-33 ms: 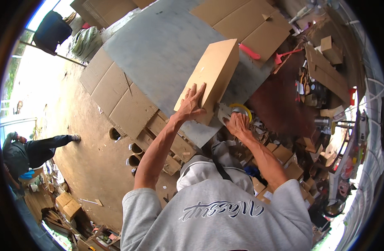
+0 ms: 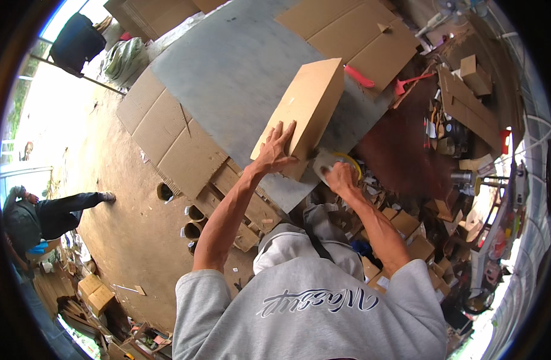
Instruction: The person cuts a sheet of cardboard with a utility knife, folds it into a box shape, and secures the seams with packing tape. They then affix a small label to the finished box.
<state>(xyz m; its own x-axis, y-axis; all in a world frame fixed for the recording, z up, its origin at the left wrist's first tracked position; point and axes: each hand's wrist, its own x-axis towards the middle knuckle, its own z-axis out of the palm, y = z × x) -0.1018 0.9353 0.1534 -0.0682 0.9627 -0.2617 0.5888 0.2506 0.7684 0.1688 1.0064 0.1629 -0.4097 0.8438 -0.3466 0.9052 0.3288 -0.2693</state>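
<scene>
A closed brown cardboard box (image 2: 300, 101) stands on a grey sheet-topped work surface (image 2: 218, 66). My left hand (image 2: 278, 147) lies on the box's near end, palm down with the fingers spread. At the box's near right corner, my right hand (image 2: 342, 176) is closed around a tape dispenser (image 2: 324, 163). A yellow roll edge shows behind the knuckles. Motion blurs the dispenser, so I cannot tell whether it touches the box.
Flattened cardboard (image 2: 185, 141) borders the work surface on the left, with another sheet (image 2: 353, 36) at the far side. Two red-handled tools (image 2: 359, 77) lie at the right. Small boxes and scraps (image 2: 407, 222) crowd the right floor. A person (image 2: 32, 219) is at the far left.
The tape dispenser has turned slightly in my right hand and is more blurred. My left hand keeps its place on the box.
</scene>
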